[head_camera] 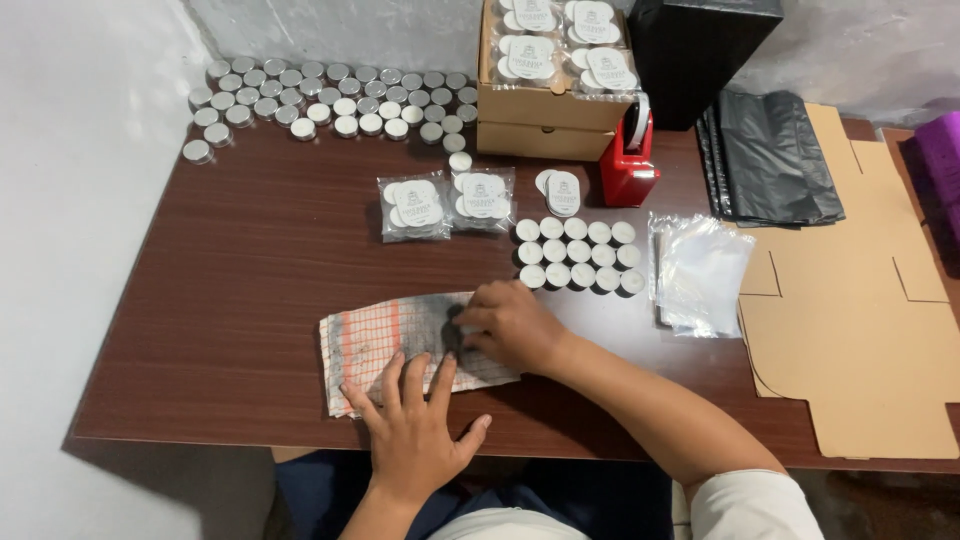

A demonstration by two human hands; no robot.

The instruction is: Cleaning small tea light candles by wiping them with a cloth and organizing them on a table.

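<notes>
I see the left hand (415, 425) lying open and flat on the checked cloth (400, 345). The right hand (510, 325) is curled, pressing a small dark thing (452, 330) into the cloth, with white tealights (577, 255) just beyond it.

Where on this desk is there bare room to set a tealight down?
Bare wood lies left of the cloth, below the silver tins and toward the wall. A narrower strip runs between the bagged packs and the cloth. Crowded: the tealight block, plastic bags and flat cardboard fill the right. Left hand and right hand press the cloth.
</notes>
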